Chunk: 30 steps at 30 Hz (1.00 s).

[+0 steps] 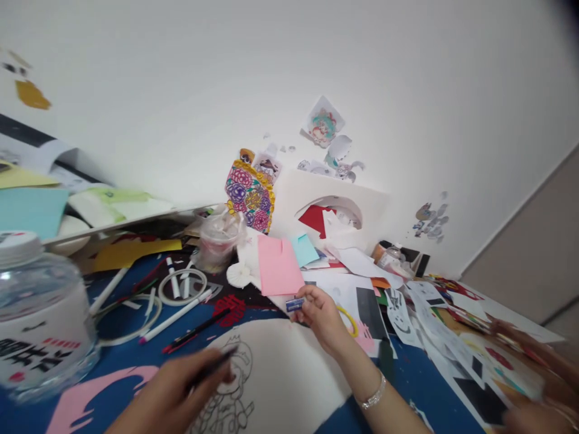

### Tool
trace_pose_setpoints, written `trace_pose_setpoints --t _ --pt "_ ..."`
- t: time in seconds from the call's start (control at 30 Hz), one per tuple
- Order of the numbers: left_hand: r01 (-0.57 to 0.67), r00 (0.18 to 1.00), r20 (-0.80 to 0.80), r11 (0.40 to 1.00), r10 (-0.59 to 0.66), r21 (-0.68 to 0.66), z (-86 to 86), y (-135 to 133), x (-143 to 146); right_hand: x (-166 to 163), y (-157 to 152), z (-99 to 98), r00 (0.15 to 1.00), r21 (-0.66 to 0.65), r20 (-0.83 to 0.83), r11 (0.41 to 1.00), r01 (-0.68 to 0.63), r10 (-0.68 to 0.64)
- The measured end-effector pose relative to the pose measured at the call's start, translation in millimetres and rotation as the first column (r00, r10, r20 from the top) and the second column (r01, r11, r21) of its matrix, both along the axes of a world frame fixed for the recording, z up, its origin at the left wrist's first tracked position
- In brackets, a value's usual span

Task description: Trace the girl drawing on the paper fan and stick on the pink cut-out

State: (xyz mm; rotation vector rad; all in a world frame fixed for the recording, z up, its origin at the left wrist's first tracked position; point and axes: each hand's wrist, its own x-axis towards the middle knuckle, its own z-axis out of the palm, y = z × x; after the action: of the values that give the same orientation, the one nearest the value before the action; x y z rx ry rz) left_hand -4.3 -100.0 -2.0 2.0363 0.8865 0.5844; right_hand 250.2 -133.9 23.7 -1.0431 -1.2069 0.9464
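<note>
White and thin, the large sheet of paper (289, 367) lies on the blue bench (402, 378), with a line drawing of a figure on its part toward nine o'clock. Taking the middle of this sheet as the clock centre, with twelve toward the wall, the left hand (187, 381) is at nine o'clock and grasps a black pen (221, 360). Its grip is closed around the barrel, and the fingers are parted only by the pen's thickness. Because of blur, it cannot be told whether the tip touches the paper.

At one o'clock is the right hand (319, 313), with a bracelet (375, 393) on the wrist. Its grip pinches one small blue-and-white block (295, 304), which looks like an eraser, at twelve o'clock near the far edge of the sheet; the gap of the fingers is no wider than the block.

The pen should be light, stiff and a little slippery, best taken low on the barrel. The block is probably light, slightly soft and not fragile; its two sides give a good hold. The paper should bend and crease easily, so it is better pressed flat near an edge, away from the lines.
</note>
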Motion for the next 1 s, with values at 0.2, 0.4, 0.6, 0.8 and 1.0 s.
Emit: trace_pose_setpoints --t 0.2,0.4,0.6,0.8,1.0 --pt "0.214 0.964 0.249 0.834 -0.095 -0.508 26.1 55 31 -50 29 -4.7 0.976 0.056 0.214 0.998 0.037 -0.048" --pt "0.299 0.918 0.394 0.714 -0.036 -0.633 10.2 52 30 -71 29 -22.9 0.945 0.107 0.307 0.991 0.081 -0.11" --pt "0.21 0.956 0.294 0.715 -0.007 -0.666 7.8 50 30 -74 26 -35.0 0.916 0.069 0.397 0.997 0.037 -0.061" --pt "0.167 0.963 0.27 0.778 0.004 -0.606 2.7 47 31 -80 24 -33.9 0.85 0.158 0.52 0.987 -0.003 -0.08" --pt "0.251 0.94 0.338 0.766 -0.046 -0.592 1.0 45 29 -80 21 -34.1 0.812 0.169 0.58 0.985 -0.044 -0.064"
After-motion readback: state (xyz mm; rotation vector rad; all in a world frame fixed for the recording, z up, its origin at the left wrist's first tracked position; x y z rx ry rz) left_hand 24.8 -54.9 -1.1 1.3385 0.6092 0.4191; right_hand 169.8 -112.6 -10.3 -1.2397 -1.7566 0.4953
